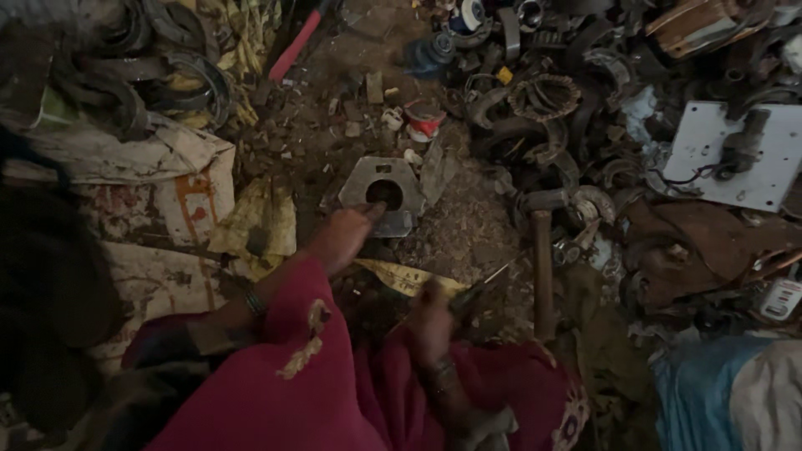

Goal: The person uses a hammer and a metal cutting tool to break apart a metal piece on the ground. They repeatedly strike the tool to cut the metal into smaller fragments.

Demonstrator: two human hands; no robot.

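Note:
My left hand [344, 236] reaches forward and its fingertips touch the near edge of a grey metal plate [408, 182] with a round hole, lying on the dirty ground. My right hand [432, 321] is lower, near my red-clad knee, and grips a thin dark metal tool [483, 288] that points up to the right. A hammer [542, 250] with a wooden handle lies just right of that hand, head away from me. Red cloth [334, 392] covers my lap.
A heap of rusty rings, bearings and scrap parts [543, 100] fills the upper right. A white plate with a dark fitting [735, 154] lies at the right. Printed sacks [159, 184] and stacked rings [125, 67] sit left. A small red cap [424, 119] lies beyond the plate.

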